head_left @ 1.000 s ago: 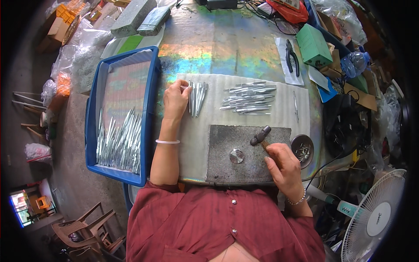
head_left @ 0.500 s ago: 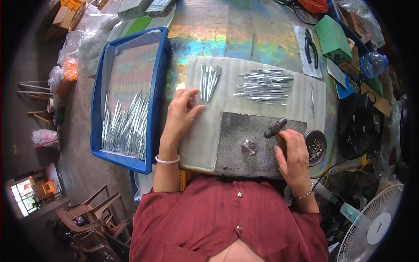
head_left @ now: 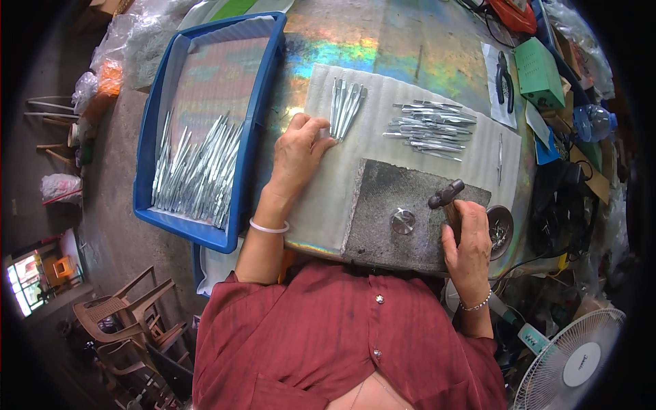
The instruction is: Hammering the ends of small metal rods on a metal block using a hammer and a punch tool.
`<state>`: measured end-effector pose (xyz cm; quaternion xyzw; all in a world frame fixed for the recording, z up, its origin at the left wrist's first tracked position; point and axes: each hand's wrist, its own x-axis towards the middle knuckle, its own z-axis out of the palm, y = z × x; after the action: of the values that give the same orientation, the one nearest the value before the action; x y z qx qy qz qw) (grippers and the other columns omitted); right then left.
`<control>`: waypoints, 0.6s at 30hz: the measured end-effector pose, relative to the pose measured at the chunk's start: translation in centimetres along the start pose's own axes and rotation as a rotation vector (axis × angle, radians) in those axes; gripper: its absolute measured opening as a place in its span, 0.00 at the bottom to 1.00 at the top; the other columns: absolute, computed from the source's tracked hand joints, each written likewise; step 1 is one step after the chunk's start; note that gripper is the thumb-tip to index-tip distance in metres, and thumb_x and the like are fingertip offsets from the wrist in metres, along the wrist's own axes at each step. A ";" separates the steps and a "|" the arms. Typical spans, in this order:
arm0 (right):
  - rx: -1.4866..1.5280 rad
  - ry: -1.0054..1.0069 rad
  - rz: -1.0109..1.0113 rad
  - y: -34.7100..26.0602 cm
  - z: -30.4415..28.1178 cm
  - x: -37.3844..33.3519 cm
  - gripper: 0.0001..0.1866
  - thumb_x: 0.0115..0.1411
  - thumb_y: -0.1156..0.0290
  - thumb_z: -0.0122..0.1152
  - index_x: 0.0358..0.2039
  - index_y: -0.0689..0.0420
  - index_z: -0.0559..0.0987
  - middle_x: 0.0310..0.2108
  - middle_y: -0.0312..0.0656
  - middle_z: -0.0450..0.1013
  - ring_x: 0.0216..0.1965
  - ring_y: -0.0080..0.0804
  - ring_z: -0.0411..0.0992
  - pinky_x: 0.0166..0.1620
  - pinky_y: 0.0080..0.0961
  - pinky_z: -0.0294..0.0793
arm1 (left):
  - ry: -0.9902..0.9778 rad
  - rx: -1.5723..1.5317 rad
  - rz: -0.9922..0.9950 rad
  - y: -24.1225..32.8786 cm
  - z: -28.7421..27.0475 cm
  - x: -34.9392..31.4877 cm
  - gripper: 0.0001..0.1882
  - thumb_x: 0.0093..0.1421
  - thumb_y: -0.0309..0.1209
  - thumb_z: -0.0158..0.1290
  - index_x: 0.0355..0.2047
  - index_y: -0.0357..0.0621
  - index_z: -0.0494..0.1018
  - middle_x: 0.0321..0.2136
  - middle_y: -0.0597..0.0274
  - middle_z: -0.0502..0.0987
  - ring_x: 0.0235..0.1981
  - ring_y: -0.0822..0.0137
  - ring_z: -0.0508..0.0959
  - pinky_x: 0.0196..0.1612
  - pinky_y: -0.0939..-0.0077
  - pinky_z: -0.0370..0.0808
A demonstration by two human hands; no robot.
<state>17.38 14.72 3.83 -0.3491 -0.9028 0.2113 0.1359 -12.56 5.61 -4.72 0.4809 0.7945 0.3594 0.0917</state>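
Note:
My left hand (head_left: 298,156) is beside the lower ends of a small fanned bunch of slim silver tweezers (head_left: 347,109). Its thumb tip reaches their ends, with a gap between thumb and forefinger; no piece shows in its grasp. My right hand (head_left: 469,239) is closed round the short handle of a small hammer (head_left: 446,194), whose dark head sits over a grey stone slab (head_left: 383,184). On the slab, left of the hammer, lies a round shiny metal disc (head_left: 403,221). A larger pile of tweezers (head_left: 432,128) rests crosswise beyond it on a pale foam sheet (head_left: 328,198).
At left, a blue tray (head_left: 236,205) holds many more silver pieces. A dark bowl of small metal bits (head_left: 501,232) stands by my right hand. A single tweezer-like piece (head_left: 499,158), pliers (head_left: 504,82) and a green box (head_left: 540,72) lie farther right. A fan (head_left: 570,362) stands lower right.
The whole view has shifted slightly. My left thumb and forefinger have come closer to the lower ends of the small bunch. My right hand keeps its hold on the hammer.

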 end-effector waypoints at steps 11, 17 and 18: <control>0.086 -0.087 0.102 0.4 -0.5 -0.2 0.20 0.53 0.80 0.55 0.48 0.63 0.69 0.39 0.50 0.66 0.39 0.50 0.70 0.43 0.37 0.69 | 0.064 0.008 0.035 -0.2 0.4 -0.2 0.10 0.52 0.29 0.60 0.35 0.45 0.76 0.33 0.57 0.74 0.31 0.56 0.78 0.33 0.65 0.74; 0.253 -0.079 0.173 1.2 -0.2 -1.0 0.17 0.53 0.80 0.57 0.46 0.63 0.71 0.36 0.49 0.69 0.36 0.43 0.72 0.42 0.30 0.70 | 0.102 0.025 0.048 -0.2 -0.2 -1.2 0.09 0.53 0.27 0.59 0.35 0.44 0.76 0.33 0.56 0.75 0.32 0.55 0.78 0.34 0.66 0.75; 0.251 -0.080 0.176 1.3 -0.2 -1.2 0.17 0.53 0.80 0.57 0.46 0.63 0.71 0.36 0.49 0.69 0.36 0.43 0.72 0.42 0.30 0.70 | 0.099 0.022 0.048 -0.2 -0.3 -1.5 0.09 0.53 0.27 0.59 0.35 0.44 0.76 0.33 0.56 0.75 0.32 0.55 0.78 0.34 0.66 0.75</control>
<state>19.00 14.82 3.26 -0.3985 -0.8398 0.3474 0.1236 -12.09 4.12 -4.91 0.4825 0.7902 0.3758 0.0384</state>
